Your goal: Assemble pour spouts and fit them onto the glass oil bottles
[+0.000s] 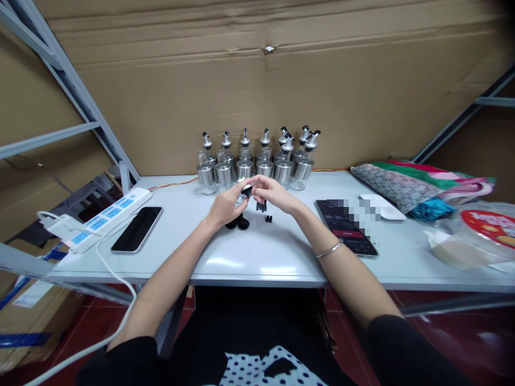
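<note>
My left hand [227,206] is closed in a pinch on a small black and silver bottle pourer part [247,190] above the table. Against it, my right hand [273,194] has its fingers curled; whatever lies between its fingertips is hidden. Below my left hand lie round black stoppers [242,223]. Small black pieces [261,206] sit under my right hand, with a few more little black caps [269,219] nearer me. Just behind both hands stand glass bottles with steel sleeves [264,168]. Several bottles carry silver pourers with black tips [312,138]; some in front have bare necks.
On the left are a power strip [108,217] with a white cable and a phone [137,229]. To the right lie another phone [346,228], a white box [382,208], a patterned bag [418,187] and a plastic tub [478,233]. Cardboard [201,80] walls the back.
</note>
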{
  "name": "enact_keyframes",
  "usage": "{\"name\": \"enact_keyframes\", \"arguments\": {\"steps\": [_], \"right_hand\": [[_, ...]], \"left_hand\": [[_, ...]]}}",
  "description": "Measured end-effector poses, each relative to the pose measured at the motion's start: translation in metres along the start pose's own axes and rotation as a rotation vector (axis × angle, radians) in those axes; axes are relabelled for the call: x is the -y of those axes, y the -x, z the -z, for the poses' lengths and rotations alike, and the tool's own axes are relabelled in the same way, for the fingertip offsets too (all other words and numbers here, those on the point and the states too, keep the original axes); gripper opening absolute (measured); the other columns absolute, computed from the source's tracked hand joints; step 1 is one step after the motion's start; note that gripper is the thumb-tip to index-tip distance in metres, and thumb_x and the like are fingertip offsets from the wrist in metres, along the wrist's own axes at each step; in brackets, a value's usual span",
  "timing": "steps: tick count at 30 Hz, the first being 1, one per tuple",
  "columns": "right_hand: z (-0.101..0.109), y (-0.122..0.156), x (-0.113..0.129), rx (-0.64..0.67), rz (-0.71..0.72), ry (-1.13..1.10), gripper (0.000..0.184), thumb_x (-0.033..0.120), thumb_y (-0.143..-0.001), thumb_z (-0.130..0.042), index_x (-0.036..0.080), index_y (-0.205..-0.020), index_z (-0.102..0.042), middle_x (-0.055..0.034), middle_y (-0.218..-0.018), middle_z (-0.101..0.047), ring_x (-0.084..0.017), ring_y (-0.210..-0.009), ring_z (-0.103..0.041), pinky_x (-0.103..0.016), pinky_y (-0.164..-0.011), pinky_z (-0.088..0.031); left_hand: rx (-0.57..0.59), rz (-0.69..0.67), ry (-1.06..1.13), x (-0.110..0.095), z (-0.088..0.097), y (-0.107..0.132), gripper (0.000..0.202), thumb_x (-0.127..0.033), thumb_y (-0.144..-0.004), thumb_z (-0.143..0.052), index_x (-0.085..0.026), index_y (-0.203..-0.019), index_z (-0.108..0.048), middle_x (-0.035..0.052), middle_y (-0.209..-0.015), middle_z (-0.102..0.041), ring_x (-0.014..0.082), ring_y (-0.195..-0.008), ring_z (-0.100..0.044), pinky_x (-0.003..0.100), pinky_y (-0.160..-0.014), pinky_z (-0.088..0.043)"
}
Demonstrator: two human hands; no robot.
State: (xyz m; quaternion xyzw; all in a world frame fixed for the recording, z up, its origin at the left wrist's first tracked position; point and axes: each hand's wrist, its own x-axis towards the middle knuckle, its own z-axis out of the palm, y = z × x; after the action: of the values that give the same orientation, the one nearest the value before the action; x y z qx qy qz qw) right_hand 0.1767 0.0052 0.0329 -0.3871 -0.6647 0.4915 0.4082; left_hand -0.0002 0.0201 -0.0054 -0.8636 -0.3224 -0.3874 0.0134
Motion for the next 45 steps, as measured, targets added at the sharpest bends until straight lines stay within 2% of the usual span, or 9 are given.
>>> {"name": "enact_keyframes", "arguments": {"steps": [5,10,17,20,24,29,35,41,45], "right_hand": [[-0.004,-0.002,0.0,-0.113,-0.033,-0.015,0.032,0.029,-0.067,-0.057,0.022,-0.093,-0.039,0.0089,-0.055,-0.049,-0.009,-0.052,-0.047,-0.022,-0.051,-0.037],[-0.007,-0.005,-0.005,-0.133,0.069,0.011,0.026,0.031,-0.064,-0.062,0.018,-0.082,-0.047,0.0046,-0.062,-0.054,-0.009,-0.055,-0.05,-0.023,-0.051,-0.04],[-0.007,-0.008,-0.007,-0.238,0.163,0.011,0.014,0.024,-0.066,-0.057,0.018,-0.076,-0.049,0.0064,-0.055,-0.053,-0.007,-0.048,-0.047,-0.022,-0.051,-0.038],[-0.005,-0.008,-0.007,-0.194,0.19,-0.001,0.011,0.022,-0.07,-0.053,0.018,-0.079,-0.05,0.0065,-0.053,-0.054,-0.006,-0.045,-0.045,-0.02,-0.048,-0.035],[-0.004,-0.009,-0.007,-0.139,0.163,-0.049,0.009,0.021,-0.074,-0.047,0.018,-0.081,-0.051,0.0058,-0.052,-0.055,-0.006,-0.043,-0.046,-0.019,-0.046,-0.035],[-0.003,-0.007,-0.005,-0.09,0.146,-0.098,0.015,0.031,-0.079,-0.052,0.017,-0.084,-0.053,0.0041,-0.058,-0.057,-0.007,-0.05,-0.05,-0.022,-0.052,-0.041],[-0.003,-0.009,-0.009,-0.06,0.188,-0.067,0.03,0.04,-0.071,-0.066,0.017,-0.087,-0.055,0.0039,-0.064,-0.056,-0.008,-0.056,-0.051,-0.024,-0.057,-0.043],[-0.004,-0.011,-0.012,-0.077,0.209,0.025,0.035,0.052,-0.078,-0.056,0.018,-0.078,-0.049,0.0055,-0.054,-0.05,-0.009,-0.052,-0.047,-0.023,-0.054,-0.038],[-0.003,-0.008,-0.009,-0.117,0.22,0.164,0.039,0.056,-0.081,-0.049,0.018,-0.071,-0.048,0.0037,-0.054,-0.051,-0.01,-0.052,-0.047,-0.024,-0.056,-0.036]], "left_hand": [[-0.041,0.043,-0.087,0.004,0.002,-0.003,0.029,-0.028,-0.087,-0.055,-0.018,-0.114,-0.056,0.0021,-0.087,-0.071,0.0153,-0.078,-0.064,0.035,-0.091,-0.038],[-0.095,0.075,-0.264,0.0,0.008,-0.004,0.027,-0.041,-0.087,-0.056,-0.02,-0.102,-0.064,-0.0013,-0.061,-0.062,0.0168,-0.069,-0.056,0.035,-0.079,-0.029],[-0.22,0.051,-0.334,-0.001,0.006,-0.003,0.036,-0.046,-0.085,-0.056,-0.02,-0.11,-0.06,0.003,-0.076,-0.065,0.019,-0.077,-0.054,0.034,-0.078,-0.028],[-0.25,0.012,-0.374,0.0,0.005,-0.003,0.036,-0.047,-0.085,-0.056,-0.022,-0.111,-0.06,0.007,-0.096,-0.066,0.0221,-0.093,-0.055,0.035,-0.084,-0.029],[-0.201,-0.118,-0.325,0.002,0.006,-0.004,0.033,-0.04,-0.088,-0.054,-0.021,-0.114,-0.057,0.0081,-0.111,-0.065,0.0226,-0.109,-0.053,0.036,-0.093,-0.028],[-0.18,-0.12,-0.234,0.002,0.007,-0.004,0.035,-0.038,-0.089,-0.052,-0.018,-0.118,-0.053,0.008,-0.11,-0.067,0.0209,-0.105,-0.057,0.037,-0.094,-0.029],[-0.204,-0.067,-0.209,0.002,0.007,-0.004,0.033,-0.039,-0.088,-0.054,-0.017,-0.114,-0.053,0.0085,-0.105,-0.067,0.0212,-0.099,-0.058,0.037,-0.092,-0.032],[-0.17,-0.073,-0.158,0.005,0.004,-0.003,0.032,-0.039,-0.087,-0.056,-0.018,-0.111,-0.053,0.0087,-0.106,-0.066,0.0214,-0.099,-0.058,0.037,-0.09,-0.036],[-0.166,-0.059,-0.094,0.002,0.002,-0.004,0.031,-0.041,-0.086,-0.057,-0.017,-0.107,-0.054,0.0064,-0.096,-0.067,0.0196,-0.091,-0.059,0.035,-0.086,-0.038]]}}
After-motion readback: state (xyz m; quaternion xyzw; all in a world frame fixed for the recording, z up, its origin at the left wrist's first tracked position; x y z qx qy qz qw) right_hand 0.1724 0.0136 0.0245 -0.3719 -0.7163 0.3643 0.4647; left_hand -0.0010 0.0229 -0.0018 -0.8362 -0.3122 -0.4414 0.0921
